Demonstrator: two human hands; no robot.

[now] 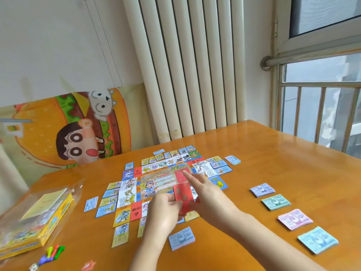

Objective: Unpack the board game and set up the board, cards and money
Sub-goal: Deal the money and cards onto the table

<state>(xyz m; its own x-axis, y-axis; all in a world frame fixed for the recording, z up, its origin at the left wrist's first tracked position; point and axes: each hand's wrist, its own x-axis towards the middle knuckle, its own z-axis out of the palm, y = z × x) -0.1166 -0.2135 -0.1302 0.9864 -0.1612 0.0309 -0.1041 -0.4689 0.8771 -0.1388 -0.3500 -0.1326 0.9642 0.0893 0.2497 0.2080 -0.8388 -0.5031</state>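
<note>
Four money stacks [275, 201] sit sorted at right; over the game board [156, 178] the left hand [162, 210] pinches the red cards [182, 194], apparently feeding the right hand [209, 194], whose straight fingers [188, 176] press one down.

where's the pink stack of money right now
Head view: the pink money stack lies on the table's right side, between the green stack and the light blue stack.

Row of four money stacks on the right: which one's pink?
The pink stack, third from the far end, lying between the green stack and the light-blue stack nearest the camera. The farthest, the purple stack, completes the row.
</note>
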